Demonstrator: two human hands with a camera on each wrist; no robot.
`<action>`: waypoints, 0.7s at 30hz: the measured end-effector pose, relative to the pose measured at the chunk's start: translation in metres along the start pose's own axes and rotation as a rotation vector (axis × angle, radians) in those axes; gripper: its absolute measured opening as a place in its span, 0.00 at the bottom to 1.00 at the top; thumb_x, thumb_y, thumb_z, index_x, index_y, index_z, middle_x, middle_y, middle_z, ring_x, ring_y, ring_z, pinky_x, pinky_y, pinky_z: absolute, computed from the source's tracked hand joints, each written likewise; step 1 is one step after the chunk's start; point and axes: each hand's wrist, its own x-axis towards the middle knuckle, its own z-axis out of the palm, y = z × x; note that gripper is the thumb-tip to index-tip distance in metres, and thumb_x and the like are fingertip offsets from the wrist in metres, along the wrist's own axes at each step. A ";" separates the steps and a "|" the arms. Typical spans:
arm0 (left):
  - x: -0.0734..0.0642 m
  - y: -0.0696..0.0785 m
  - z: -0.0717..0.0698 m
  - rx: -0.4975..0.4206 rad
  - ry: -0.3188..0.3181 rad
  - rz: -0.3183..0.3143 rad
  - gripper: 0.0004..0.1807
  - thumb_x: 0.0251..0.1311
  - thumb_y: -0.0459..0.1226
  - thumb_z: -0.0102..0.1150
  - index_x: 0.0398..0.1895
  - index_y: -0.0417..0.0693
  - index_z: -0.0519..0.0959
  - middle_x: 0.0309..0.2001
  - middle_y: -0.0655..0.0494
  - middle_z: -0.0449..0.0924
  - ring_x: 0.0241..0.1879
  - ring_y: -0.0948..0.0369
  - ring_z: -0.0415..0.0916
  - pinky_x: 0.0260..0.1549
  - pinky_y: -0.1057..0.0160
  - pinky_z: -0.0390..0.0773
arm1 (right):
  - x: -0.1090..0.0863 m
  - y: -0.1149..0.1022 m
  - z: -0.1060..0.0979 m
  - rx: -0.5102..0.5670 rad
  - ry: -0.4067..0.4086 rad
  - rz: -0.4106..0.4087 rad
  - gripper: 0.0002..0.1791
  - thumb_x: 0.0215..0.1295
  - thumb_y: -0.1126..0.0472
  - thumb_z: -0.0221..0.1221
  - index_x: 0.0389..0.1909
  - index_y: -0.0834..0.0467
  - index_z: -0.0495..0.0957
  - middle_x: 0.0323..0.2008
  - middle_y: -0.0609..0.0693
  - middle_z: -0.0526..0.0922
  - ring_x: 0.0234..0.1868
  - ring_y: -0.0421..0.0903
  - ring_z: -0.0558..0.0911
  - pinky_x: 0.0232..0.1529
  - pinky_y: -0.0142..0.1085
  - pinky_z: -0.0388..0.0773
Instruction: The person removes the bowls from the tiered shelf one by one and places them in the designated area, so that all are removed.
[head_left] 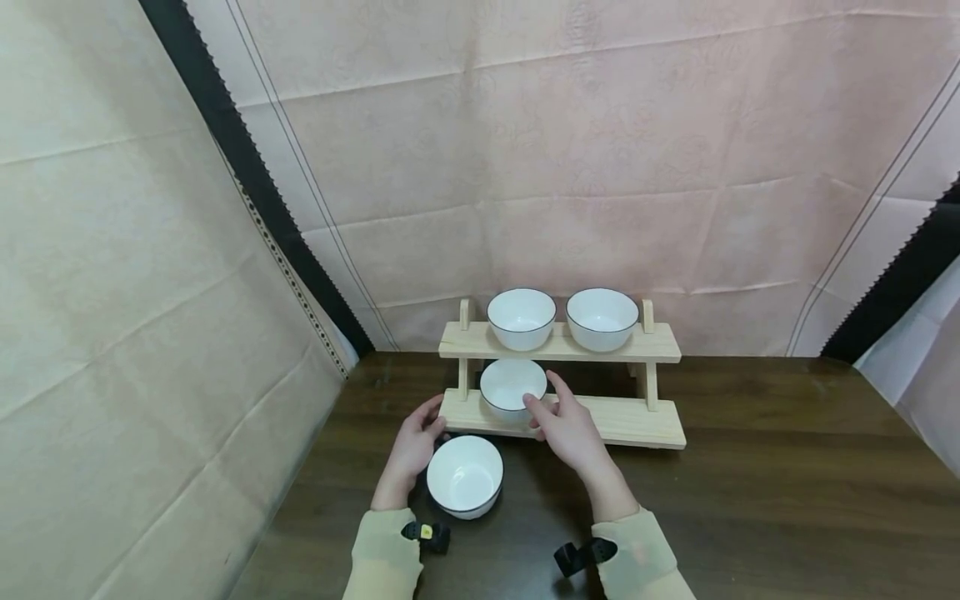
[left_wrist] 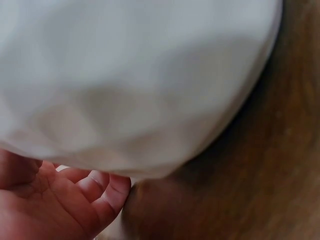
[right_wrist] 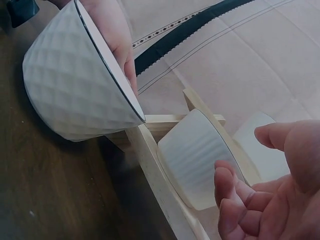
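Note:
A white bowl (head_left: 513, 387) with a dark rim stands on the lower board of a two-tier wooden shelf (head_left: 630, 421), toward its left side. Beside it is my right hand (head_left: 573, 429), thumb and fingers apart at the bowl's right and front; the right wrist view shows the fingers loosely bent near its rim. My left hand (head_left: 414, 446) is by the shelf's lower left corner, fingers loosely bent; whether it touches the wood is unclear. Another white bowl (head_left: 465, 475) stands on the table just right of that hand. Its faceted side (left_wrist: 125, 90) fills much of the left wrist view.
Two more white bowls, a left one (head_left: 521, 319) and a right one (head_left: 602, 319), stand on the upper board. The shelf is on a dark wooden table (head_left: 765, 492). Pale cloth (head_left: 600, 150) hangs behind and at the left. Each wrist wears a black camera strap.

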 end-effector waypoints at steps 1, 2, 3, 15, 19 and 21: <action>0.000 0.000 0.000 -0.001 0.000 0.000 0.21 0.69 0.41 0.45 0.65 0.61 0.65 0.55 0.57 0.74 0.45 0.58 0.75 0.45 0.59 0.77 | 0.000 0.001 0.001 0.003 -0.001 -0.001 0.40 0.63 0.38 0.52 0.72 0.44 0.48 0.30 0.52 0.83 0.29 0.47 0.81 0.34 0.36 0.73; 0.000 0.000 0.000 -0.002 0.000 -0.002 0.21 0.69 0.41 0.45 0.65 0.61 0.65 0.55 0.57 0.73 0.46 0.58 0.75 0.45 0.59 0.77 | 0.001 0.001 0.001 0.005 -0.001 -0.004 0.40 0.63 0.39 0.52 0.72 0.45 0.48 0.30 0.52 0.83 0.29 0.47 0.81 0.34 0.36 0.73; -0.001 0.000 0.000 -0.003 0.001 -0.002 0.21 0.69 0.41 0.45 0.65 0.61 0.65 0.55 0.57 0.73 0.45 0.58 0.75 0.45 0.58 0.77 | 0.001 0.002 0.002 0.009 0.000 -0.005 0.40 0.63 0.39 0.53 0.72 0.45 0.49 0.30 0.53 0.83 0.28 0.47 0.81 0.34 0.36 0.74; -0.002 0.000 0.000 -0.001 0.001 -0.003 0.22 0.69 0.41 0.45 0.66 0.60 0.65 0.55 0.57 0.73 0.45 0.58 0.76 0.45 0.58 0.76 | 0.003 0.008 0.012 0.016 0.006 -0.035 0.39 0.67 0.46 0.52 0.73 0.44 0.44 0.29 0.53 0.82 0.26 0.46 0.79 0.31 0.36 0.73; -0.002 0.001 0.000 -0.001 0.000 0.001 0.22 0.69 0.41 0.45 0.66 0.59 0.65 0.55 0.57 0.73 0.46 0.57 0.75 0.46 0.58 0.76 | 0.005 0.010 0.013 0.023 0.019 -0.038 0.41 0.67 0.44 0.51 0.74 0.47 0.41 0.29 0.53 0.82 0.26 0.46 0.79 0.32 0.36 0.74; -0.002 0.001 0.000 -0.005 0.000 0.001 0.22 0.69 0.41 0.45 0.66 0.59 0.65 0.56 0.57 0.73 0.46 0.58 0.75 0.46 0.58 0.76 | 0.006 0.012 0.013 0.027 0.018 -0.033 0.42 0.67 0.43 0.51 0.74 0.48 0.40 0.29 0.53 0.83 0.26 0.46 0.80 0.32 0.36 0.74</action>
